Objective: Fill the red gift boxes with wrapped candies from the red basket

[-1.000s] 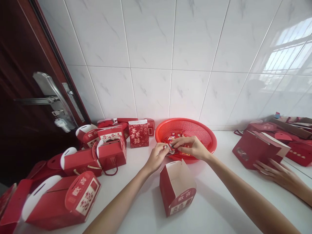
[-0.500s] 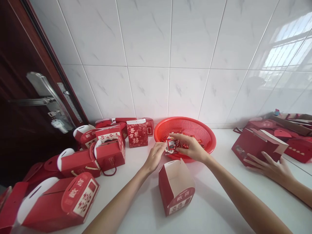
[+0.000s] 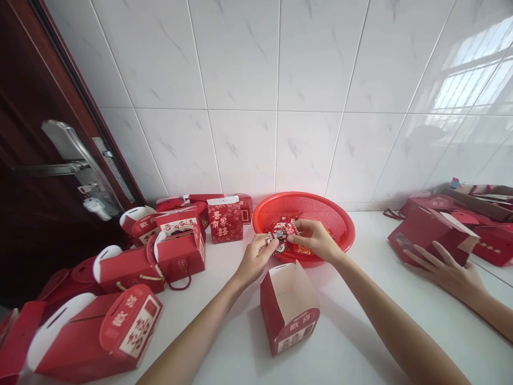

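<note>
My left hand (image 3: 256, 258) and my right hand (image 3: 316, 238) meet over the near left rim of a red plastic basket (image 3: 348, 235). Between them are small red wrapped candies (image 3: 281, 235) with white and dark print. The left thumb and fingers pinch the candies from one side, and the right fingers grip them from the other. How many candies are held cannot be made out. More wrapped candies (image 3: 302, 249) lie in the basket, partly behind my right hand. Just in front stands an uncovered red gift box (image 3: 272, 305), its pale inside showing.
Several red gift boxes (image 3: 92, 331) crowd the left side of the white table (image 3: 224, 342). An upright red box (image 3: 225, 220) stands left of the basket. At right another person's hand (image 3: 449, 272) touches a dark red box (image 3: 428, 235), with more boxes behind. A tiled wall (image 3: 244, 149) closes the back.
My right hand has come down and closed with my left on the candies, which have turned in my fingers. The other person's box has shifted slightly right.
</note>
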The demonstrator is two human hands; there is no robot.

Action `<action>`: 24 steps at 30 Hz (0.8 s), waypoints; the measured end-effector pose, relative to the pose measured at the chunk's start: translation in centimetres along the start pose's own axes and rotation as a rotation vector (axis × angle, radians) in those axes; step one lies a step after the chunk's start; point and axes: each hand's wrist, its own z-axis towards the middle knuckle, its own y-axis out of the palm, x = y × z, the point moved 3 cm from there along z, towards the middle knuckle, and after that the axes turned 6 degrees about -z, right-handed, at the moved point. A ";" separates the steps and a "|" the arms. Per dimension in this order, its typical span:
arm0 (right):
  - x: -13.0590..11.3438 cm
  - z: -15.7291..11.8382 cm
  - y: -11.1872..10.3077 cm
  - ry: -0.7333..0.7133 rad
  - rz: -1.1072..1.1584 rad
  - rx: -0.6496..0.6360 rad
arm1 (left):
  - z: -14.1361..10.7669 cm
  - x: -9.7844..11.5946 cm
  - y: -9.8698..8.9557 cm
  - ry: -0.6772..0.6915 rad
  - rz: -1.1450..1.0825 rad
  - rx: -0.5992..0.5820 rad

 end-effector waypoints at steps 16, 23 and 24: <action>-0.7 0.0 -0.1 0.001 0.004 0.069 | 0.0 0.2 -0.1 0.020 0.033 -0.034; -1.0 0.0 0.3 -0.074 -0.137 0.030 | 0.0 -0.1 -0.2 0.024 0.036 -0.026; -1.1 0.0 0.4 -0.084 -0.163 0.030 | 0.0 -0.1 -0.2 0.024 0.038 -0.027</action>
